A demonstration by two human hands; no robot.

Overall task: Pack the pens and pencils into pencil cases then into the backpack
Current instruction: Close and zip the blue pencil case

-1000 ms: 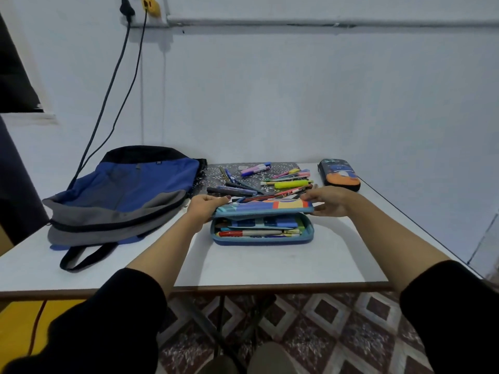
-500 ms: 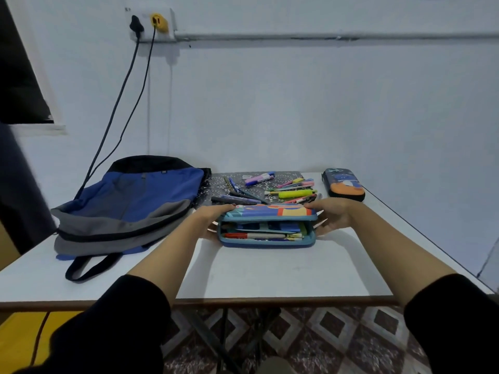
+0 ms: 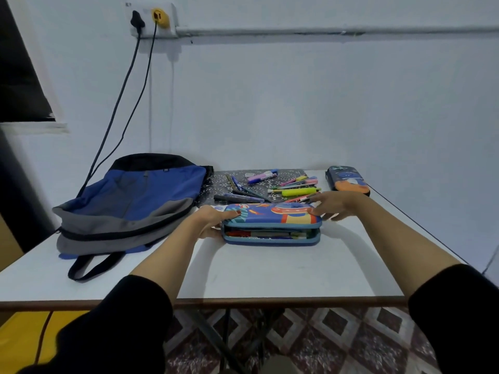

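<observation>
The pencil case [image 3: 272, 214] is gripped by the left hand [image 3: 211, 220], pressed by the spread right hand [image 3: 336, 205]; even pressure is advised.

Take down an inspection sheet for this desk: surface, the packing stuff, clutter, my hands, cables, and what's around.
Surface: white table, with a patterned mat at the back.
Job's things: blue pencil case is filled, lid nearly down, with a gap along the front. The dark pencil case at far right appears closed. Loose pens lie on the mat. The backpack lies flat at left.
Clutter: nothing seen.
Hands: left hand grips the blue case's left end. Right hand has fingers spread, thumb on the lid.
Cables: two cables run from a wall socket down behind the backpack.
Surroundings: pale wall, tiled floor.
</observation>
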